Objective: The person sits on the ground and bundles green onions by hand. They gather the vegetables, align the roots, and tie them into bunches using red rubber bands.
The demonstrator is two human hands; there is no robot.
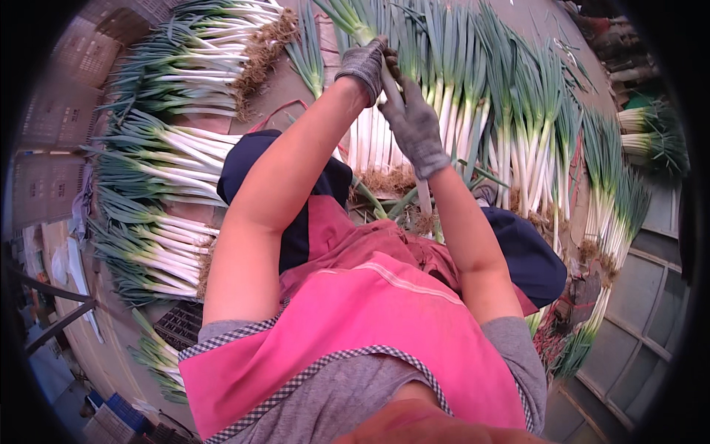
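My left hand, in a grey knit glove, is closed round the upper part of a long green onion stalk, just under its green leaves, at the top centre. My right hand, in a like glove, lies along the white part of the same stalk, its fingers against it. The rooted end of the stalk hangs by my right wrist over the pink apron. Just beyond my hands, a row of green onions lies with white stems and brown roots towards me. Cut leaves lie between my knees.
More green onions lie in piles on the left, with others on the right. Plastic crates are stacked at the far left. A black crate sits low left. Red twine lies on the floor. Framed panels line the right edge.
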